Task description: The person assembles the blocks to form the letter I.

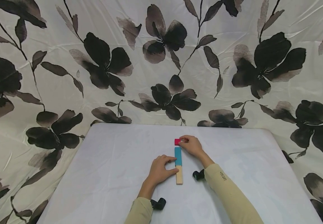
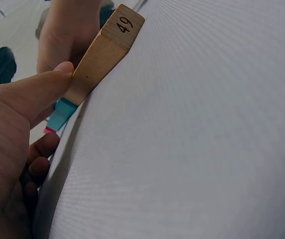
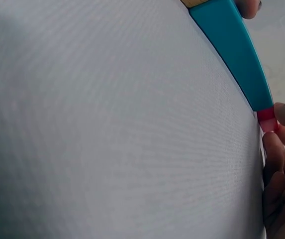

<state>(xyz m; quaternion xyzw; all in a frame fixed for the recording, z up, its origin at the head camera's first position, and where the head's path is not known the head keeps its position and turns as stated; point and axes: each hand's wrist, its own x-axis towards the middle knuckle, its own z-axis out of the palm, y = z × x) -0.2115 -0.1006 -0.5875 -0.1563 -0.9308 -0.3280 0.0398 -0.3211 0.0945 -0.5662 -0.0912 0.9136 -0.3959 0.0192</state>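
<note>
Three blocks lie in a line on the white table: a plain wooden block (image 1: 179, 178) nearest me, a blue block (image 1: 178, 156) against its far end, and a small red block (image 1: 176, 142) beyond, with a thin gap before it in the head view. My left hand (image 1: 159, 169) is at the left side of the line, thumb touching the wooden block and index finger the blue one. With thumb and forefinger my right hand (image 1: 192, 145) pinches the red block by its right side. The left wrist view shows "49" marked on the wooden block's near end.
White cloth covers the table (image 1: 108, 174). Behind it hangs a pale curtain with dark flowers (image 1: 161, 62). A black wrist camera (image 1: 158, 204) sits at the left wrist, another black camera (image 1: 198, 175) at the right.
</note>
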